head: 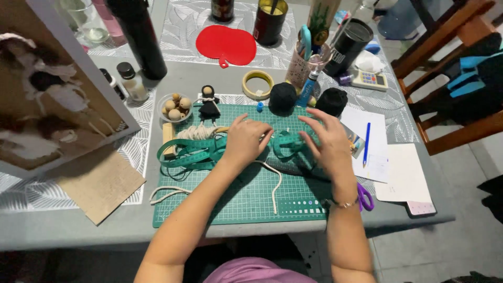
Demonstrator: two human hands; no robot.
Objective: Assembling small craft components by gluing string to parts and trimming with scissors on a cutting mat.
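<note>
Green measuring tape [201, 152], one long soft ribbon, lies in loose loops across the middle of a green gridded cutting mat [236, 202], and both hands work on it. The left hand [245, 140] is curled, its fingertips pinching a stretch of the tape near the mat's centre. The right hand [329, 137] has its fingers spread and bent, touching a small coil of the same tape just beside the left; whether it truly grips the coil cannot be told. A thin bracelet [343, 203] circles the right wrist. One off-white cotton cord [272, 181] snakes under the hands and down the mat. Behind the hands stand one small doll in black [209, 105], two balls of black yarn [283, 97], one roll of pale tape [258, 84] and one tiny blue bead [260, 107]. Left of the doll, a clear round bowl [174, 107] holds about six wooden beads, and a wooden block [168, 137] lies at the mat's edge. To the right, white paper sheets [385, 157] carry one blue pen [366, 142], with purple-handled scissors [364, 198] close to the right forearm. Farther back lie a flat red apple-shaped mat [226, 45] and a white calculator [369, 79]. A rough tan sheet [97, 186] sits on the grey table [63, 230] at the left.
</note>
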